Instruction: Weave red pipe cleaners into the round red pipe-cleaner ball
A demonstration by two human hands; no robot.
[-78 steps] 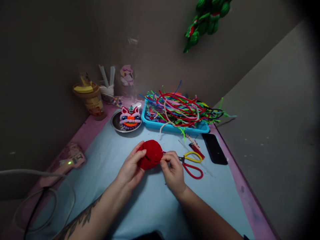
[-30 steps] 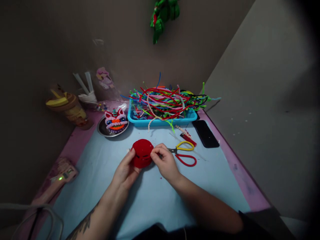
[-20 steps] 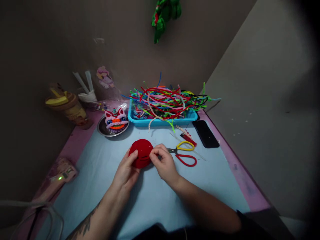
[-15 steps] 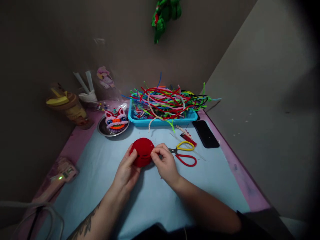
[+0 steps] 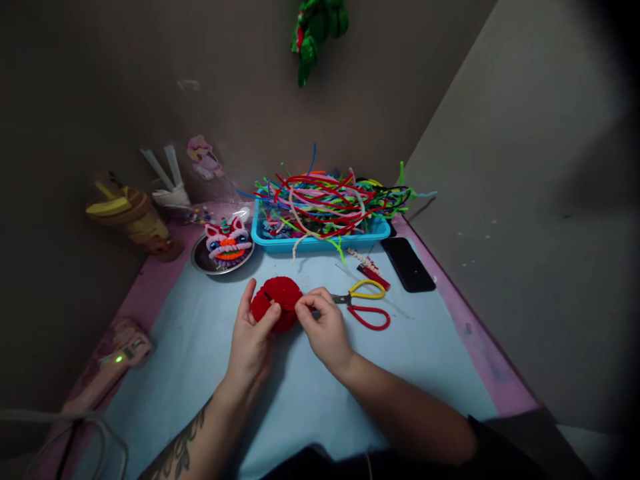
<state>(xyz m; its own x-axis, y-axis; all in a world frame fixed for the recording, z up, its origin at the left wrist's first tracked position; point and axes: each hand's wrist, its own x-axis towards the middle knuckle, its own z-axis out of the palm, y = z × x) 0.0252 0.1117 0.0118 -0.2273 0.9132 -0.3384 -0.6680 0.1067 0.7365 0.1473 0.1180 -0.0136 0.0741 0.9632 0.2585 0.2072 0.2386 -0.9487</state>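
A round, fuzzy red piece (image 5: pixel 287 288), seemingly made of chenille stems, is held above the light blue table cover, with dark gaps in its surface. My left hand (image 5: pixel 254 333) grips it from the left, thumb pressed on its front and one finger raised behind its edge. Thumb and forefinger of my right hand (image 5: pixel 324 327) pinch at its right edge; what exactly lies between those fingertips is too small to see. Just beyond my right hand lie scissors (image 5: pixel 367 303) with one yellow and one red handle, blades partly hidden.
A blue tray (image 5: pixel 320 243) heaped with coloured chenille stems stands at the back. Left of it, a metal bowl (image 5: pixel 200 260) holds a lion-head figure (image 5: pixel 228 243). A black phone (image 5: pixel 409 265) lies right. Far left are a cup (image 5: pixel 135 220), a pink device (image 5: pixel 131 350) and cables.
The red piece has turned in my left hand, so its dark gap now shows higher and further left. My left forefinger has lifted. The whole view has shifted slightly.
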